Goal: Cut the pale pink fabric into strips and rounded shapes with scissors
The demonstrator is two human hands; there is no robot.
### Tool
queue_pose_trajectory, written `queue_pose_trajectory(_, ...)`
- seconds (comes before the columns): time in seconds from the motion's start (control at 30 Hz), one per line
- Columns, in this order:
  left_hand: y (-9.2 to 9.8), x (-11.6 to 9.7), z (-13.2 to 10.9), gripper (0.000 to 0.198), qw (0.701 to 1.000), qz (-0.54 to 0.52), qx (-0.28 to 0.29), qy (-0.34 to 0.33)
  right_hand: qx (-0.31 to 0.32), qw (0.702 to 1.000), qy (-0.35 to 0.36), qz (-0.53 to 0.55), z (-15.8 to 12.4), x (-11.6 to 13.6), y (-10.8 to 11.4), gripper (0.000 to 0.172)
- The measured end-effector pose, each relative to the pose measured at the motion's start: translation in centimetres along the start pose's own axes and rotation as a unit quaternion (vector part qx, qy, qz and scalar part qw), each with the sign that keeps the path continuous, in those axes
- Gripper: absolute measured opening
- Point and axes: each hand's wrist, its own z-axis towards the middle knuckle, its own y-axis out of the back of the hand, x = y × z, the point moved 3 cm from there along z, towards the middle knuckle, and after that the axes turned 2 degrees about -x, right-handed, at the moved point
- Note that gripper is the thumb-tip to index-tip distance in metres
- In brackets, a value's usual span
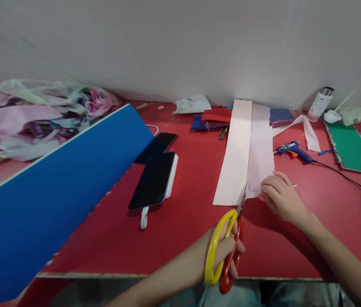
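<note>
My left hand (222,251) is wrapped round the handles of a pair of scissors (212,256), one yellow and one red. The scissor blades lie at the lower end of a pale cream-pink strip (236,149), where it meets a thin pink sheet (260,145) with a ragged right edge. The strip and the sheet stretch away from me, side by side. With its fingers curled, my right hand (281,196) grips the lower right corner of the thin pink sheet. The fingertips are partly hidden.
On the red table (193,170) are two phones (155,179), a leaning blue board (55,192), a glue gun (295,150) with a black cord, and a green board (353,145). A bottle (321,103) stands behind. A plastic bag of scraps (39,115) lies left.
</note>
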Motion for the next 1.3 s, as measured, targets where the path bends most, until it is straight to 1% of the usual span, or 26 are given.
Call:
queue_pose_trajectory(0.1,-0.2,-0.7,0.3,0.029,0.999,0.014,-0.018,0.024,0.004,1.000,0.000,0.001,0.0,0.0,0.0,0.015)
queue_pose_trajectory(0.2,-0.3,-1.0,0.7,0.029,0.999,0.017,-0.023,0.019,0.003,1.000,0.003,-0.001,0.0,0.0,0.0,0.016)
queue_pose_trajectory(0.33,0.2,-0.2,1.3,0.025,0.999,0.019,-0.034,-0.018,-0.001,1.000,0.004,-0.001,0.0,0.0,0.0,0.016)
queue_pose_trajectory(0.47,0.6,0.7,1.3,0.019,0.999,0.029,-0.019,-0.033,-0.012,1.000,-0.007,-0.008,0.0,-0.2,0.1,0.016)
queue_pose_trajectory(0.6,0.6,0.9,0.8,0.026,0.999,0.047,-0.009,-0.013,-0.007,1.000,-0.011,-0.012,0.0,-0.3,0.0,0.018)
queue_pose_trajectory(0.7,0.7,0.7,0.7,0.031,0.999,0.026,-0.004,-0.023,-0.007,1.000,-0.005,-0.019,0.0,-0.4,-0.2,0.018)
queue_pose_trajectory(0.77,0.8,0.6,0.7,0.032,1.000,0.026,0.003,-0.017,-0.009,1.000,-0.001,-0.019,0.0,-0.3,-0.1,0.017)
queue_pose_trajectory(0.83,0.9,0.5,0.7,0.030,0.999,0.035,-0.006,0.004,-0.007,1.000,0.005,-0.016,0.0,-0.2,-0.1,0.016)
queue_pose_trajectory(0.9,1.0,0.2,0.8,0.029,0.999,0.037,-0.028,0.012,-0.002,1.000,0.015,-0.017,0.1,0.0,0.0,0.016)
queue_pose_trajectory(0.93,1.0,0.1,0.9,0.030,0.999,0.034,-0.031,0.007,-0.003,1.000,0.021,-0.020,0.1,0.1,0.1,0.016)
queue_pose_trajectory(1.0,0.9,-0.1,1.1,0.031,0.999,0.027,-0.018,-0.009,-0.010,0.999,0.031,-0.025,0.1,0.2,0.1,0.016)
queue_pose_trajectory(1.17,0.9,0.4,1.6,0.028,0.999,0.028,0.002,-0.023,-0.016,0.999,0.034,-0.029,-0.1,0.2,-0.1,0.017)
queue_pose_trajectory(1.3,0.6,0.3,1.5,0.030,0.998,-0.001,0.016,-0.063,-0.023,0.998,0.042,-0.040,-0.1,0.2,-0.2,0.017)
